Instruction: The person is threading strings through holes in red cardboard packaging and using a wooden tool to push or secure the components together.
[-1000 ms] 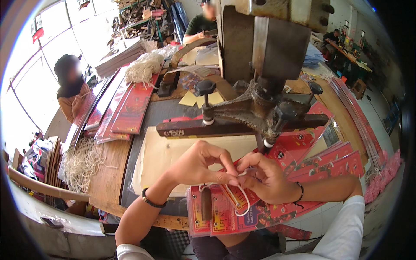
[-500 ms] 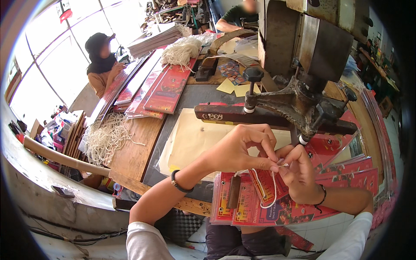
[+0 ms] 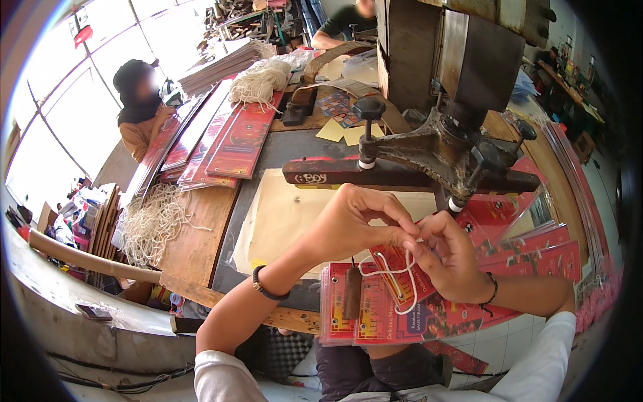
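Above the near table edge, my left hand [image 3: 358, 224] and my right hand [image 3: 452, 261] meet with thumbs and fingers pinched. Between them they grip the ends of a white string [image 3: 412, 289], which hangs in a loop below the fingertips. The loop lies over a small red printed card [image 3: 396, 285], tilted and partly hidden by my right hand. Underneath is a pile of larger glossy red printed sheets [image 3: 382, 325] with metal eyelets. On the pile's left part rests a narrow brown block [image 3: 351, 293]. Exactly how the string's ends cross is hidden by my fingers.
A heavy press [image 3: 442, 144] with a dark bar [image 3: 402, 173] stands just beyond my hands, over tan board [image 3: 281, 221]. Leftward lie stacked red sheets [image 3: 241, 144], a white string bundle [image 3: 258, 84] and loose string [image 3: 154, 228]. Two people work across the table.
The whole view has shifted, so the scene sits slightly further left. My hands keep their pinch on the string; the loop now crosses itself over the small card.
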`<control>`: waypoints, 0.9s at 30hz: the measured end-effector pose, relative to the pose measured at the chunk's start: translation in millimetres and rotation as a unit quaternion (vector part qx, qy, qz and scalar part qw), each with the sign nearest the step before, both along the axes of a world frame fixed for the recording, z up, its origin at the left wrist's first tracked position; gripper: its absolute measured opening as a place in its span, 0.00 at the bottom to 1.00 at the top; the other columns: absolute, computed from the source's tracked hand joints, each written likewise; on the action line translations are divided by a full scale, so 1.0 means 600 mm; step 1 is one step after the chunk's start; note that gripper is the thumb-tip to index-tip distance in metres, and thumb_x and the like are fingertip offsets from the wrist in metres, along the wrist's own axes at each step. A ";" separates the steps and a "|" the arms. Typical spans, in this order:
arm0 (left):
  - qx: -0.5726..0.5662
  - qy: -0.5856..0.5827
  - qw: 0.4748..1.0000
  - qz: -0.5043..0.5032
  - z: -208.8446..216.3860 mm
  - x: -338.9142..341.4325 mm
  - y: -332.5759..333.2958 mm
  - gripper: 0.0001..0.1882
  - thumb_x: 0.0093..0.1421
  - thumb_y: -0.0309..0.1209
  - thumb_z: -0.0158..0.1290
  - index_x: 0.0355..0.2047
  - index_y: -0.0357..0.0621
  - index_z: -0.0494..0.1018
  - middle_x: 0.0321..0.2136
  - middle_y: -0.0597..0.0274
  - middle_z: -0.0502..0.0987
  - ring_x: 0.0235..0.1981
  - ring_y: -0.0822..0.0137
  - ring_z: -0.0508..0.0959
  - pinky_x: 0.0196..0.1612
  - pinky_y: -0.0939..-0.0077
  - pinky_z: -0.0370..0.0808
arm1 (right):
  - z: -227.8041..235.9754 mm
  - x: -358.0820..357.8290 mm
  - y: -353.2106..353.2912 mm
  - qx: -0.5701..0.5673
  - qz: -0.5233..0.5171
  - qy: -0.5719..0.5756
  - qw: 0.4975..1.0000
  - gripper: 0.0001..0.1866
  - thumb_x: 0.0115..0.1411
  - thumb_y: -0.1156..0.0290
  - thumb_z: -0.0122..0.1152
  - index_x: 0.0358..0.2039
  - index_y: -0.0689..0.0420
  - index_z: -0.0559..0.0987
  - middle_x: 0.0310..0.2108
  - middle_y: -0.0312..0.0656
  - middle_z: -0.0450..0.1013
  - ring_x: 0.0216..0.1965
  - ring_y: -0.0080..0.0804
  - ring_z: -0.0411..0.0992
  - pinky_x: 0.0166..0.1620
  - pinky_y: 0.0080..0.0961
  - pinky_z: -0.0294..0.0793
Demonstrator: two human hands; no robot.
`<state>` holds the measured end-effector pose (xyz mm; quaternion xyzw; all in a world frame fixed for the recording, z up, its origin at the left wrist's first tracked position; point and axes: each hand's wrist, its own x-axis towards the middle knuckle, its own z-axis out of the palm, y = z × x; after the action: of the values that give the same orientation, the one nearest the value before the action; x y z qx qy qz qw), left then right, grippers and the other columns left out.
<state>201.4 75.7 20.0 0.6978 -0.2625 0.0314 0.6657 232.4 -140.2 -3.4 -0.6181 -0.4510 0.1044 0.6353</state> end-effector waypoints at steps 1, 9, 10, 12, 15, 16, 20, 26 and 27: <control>0.017 -0.014 1.000 0.001 -0.001 0.002 0.002 0.09 0.53 0.16 0.63 0.35 0.33 0.81 0.31 0.58 0.81 0.35 0.70 0.81 0.42 0.75 0.78 | -0.004 0.000 -0.002 -0.001 -0.005 0.006 1.000 0.07 0.66 0.78 0.56 0.40 0.63 0.68 0.35 0.37 0.71 0.37 0.15 0.71 0.35 0.16 0.71; -0.016 0.037 0.999 0.017 0.001 0.000 -0.007 0.09 0.53 0.15 0.63 0.36 0.33 0.81 0.34 0.57 0.80 0.35 0.71 0.80 0.40 0.77 0.79 | -0.010 0.001 0.000 0.022 0.005 0.066 0.998 0.08 0.67 0.77 0.56 0.43 0.62 0.67 0.37 0.37 0.70 0.38 0.17 0.72 0.40 0.19 0.73; -0.016 0.027 0.999 0.015 0.001 0.001 -0.007 0.09 0.53 0.15 0.63 0.36 0.33 0.80 0.34 0.58 0.80 0.35 0.71 0.80 0.40 0.76 0.79 | -0.009 0.002 0.000 0.020 0.006 0.054 0.998 0.08 0.67 0.77 0.56 0.43 0.62 0.67 0.38 0.37 0.70 0.38 0.17 0.72 0.40 0.19 0.73; -0.016 0.013 1.000 0.017 -0.002 0.000 -0.006 0.08 0.53 0.15 0.62 0.35 0.32 0.80 0.33 0.58 0.80 0.35 0.71 0.80 0.40 0.76 0.79 | -0.014 0.005 0.001 0.015 0.012 0.037 0.999 0.08 0.67 0.77 0.55 0.43 0.61 0.68 0.38 0.37 0.69 0.38 0.18 0.72 0.41 0.20 0.74; -0.019 0.031 0.999 0.007 -0.004 0.001 -0.006 0.08 0.53 0.14 0.62 0.35 0.32 0.80 0.35 0.57 0.80 0.36 0.70 0.80 0.41 0.75 0.80 | -0.020 0.006 0.002 0.018 0.004 0.015 1.000 0.08 0.67 0.75 0.56 0.43 0.61 0.67 0.38 0.37 0.69 0.38 0.19 0.72 0.41 0.20 0.74; -0.019 0.040 0.999 0.007 -0.004 0.001 -0.006 0.08 0.53 0.14 0.62 0.35 0.32 0.80 0.35 0.57 0.80 0.37 0.70 0.80 0.42 0.75 0.80 | -0.020 0.006 0.003 0.021 0.000 0.016 1.000 0.09 0.68 0.74 0.56 0.43 0.61 0.67 0.38 0.37 0.69 0.38 0.19 0.72 0.41 0.20 0.74; -0.018 0.066 0.998 0.000 -0.002 0.001 -0.005 0.09 0.54 0.14 0.62 0.36 0.31 0.80 0.36 0.56 0.81 0.37 0.69 0.81 0.43 0.74 0.80 | -0.019 0.007 0.003 0.020 0.000 0.021 1.000 0.10 0.68 0.72 0.56 0.44 0.60 0.65 0.37 0.36 0.69 0.37 0.18 0.72 0.41 0.19 0.73; 0.017 0.064 0.997 -0.030 0.011 -0.001 -0.001 0.15 0.53 0.16 0.64 0.41 0.33 0.75 0.35 0.57 0.80 0.39 0.69 0.81 0.44 0.73 0.79 | -0.017 0.002 0.004 0.022 0.000 0.035 0.999 0.14 0.65 0.73 0.60 0.45 0.60 0.65 0.36 0.35 0.69 0.37 0.17 0.72 0.40 0.19 0.71; 0.023 0.070 0.997 -0.033 0.012 -0.002 0.000 0.16 0.53 0.16 0.64 0.41 0.34 0.73 0.35 0.57 0.80 0.39 0.69 0.81 0.44 0.73 0.78 | -0.019 0.003 0.003 0.023 -0.001 0.026 0.999 0.15 0.64 0.73 0.62 0.45 0.59 0.66 0.35 0.34 0.69 0.37 0.18 0.72 0.39 0.19 0.71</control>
<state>200.3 75.9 27.4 0.7045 -0.2386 -0.0452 0.6668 234.3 -138.4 -14.9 -0.6011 -0.4359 0.1098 0.6608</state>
